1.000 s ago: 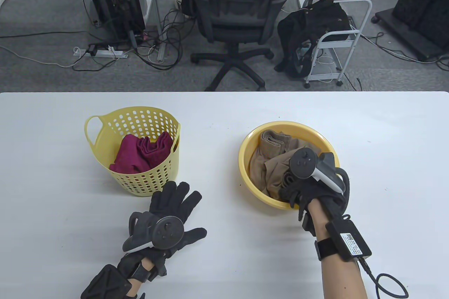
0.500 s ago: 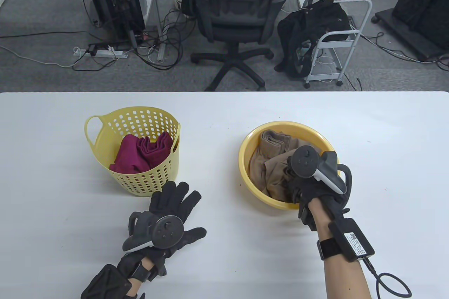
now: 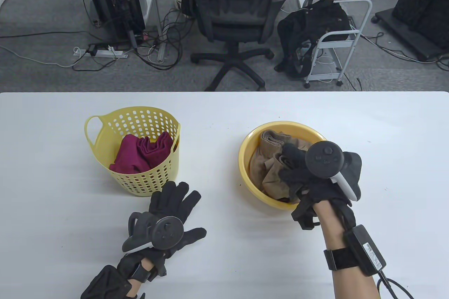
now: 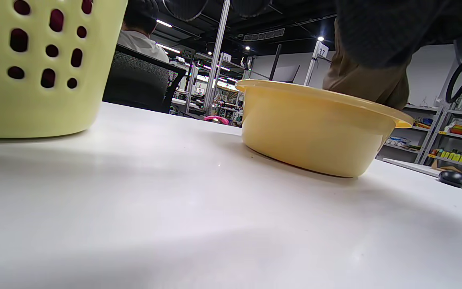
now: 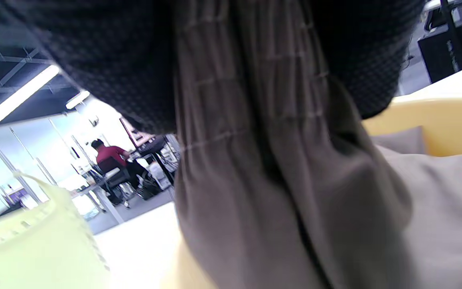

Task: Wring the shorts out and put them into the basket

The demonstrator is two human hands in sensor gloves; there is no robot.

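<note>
Black-gloved and flat, the left hand [image 3: 172, 213] is lying palm down on the white table [image 3: 224, 264] just in front of the basket [image 3: 105, 127], fingers spread straight and holding nothing, its tracker [image 3: 166, 233] sitting on the back. The pale yellow perforated basket is standing upright to the left with a crumpled magenta cloth [image 3: 142, 153] lying inside it. Further right, well apart from the basket, the yellow basin [image 3: 245, 144] is holding the tan shorts [image 3: 266, 169], bunched and creased, with a ribbed waistband showing at the far side. The right hand [image 3: 308, 176] is reaching over the basin's near right rim, its fingers curling into a grip round a gathered fold of the shorts; in the right wrist view the pleated fabric [image 5: 263, 168] is hanging down between the dark glove fingers. Behind the table, an office chair [image 3: 238, 15] is standing on grey carpet among cables, with a white cart [image 3: 336, 39] to its right.
</note>
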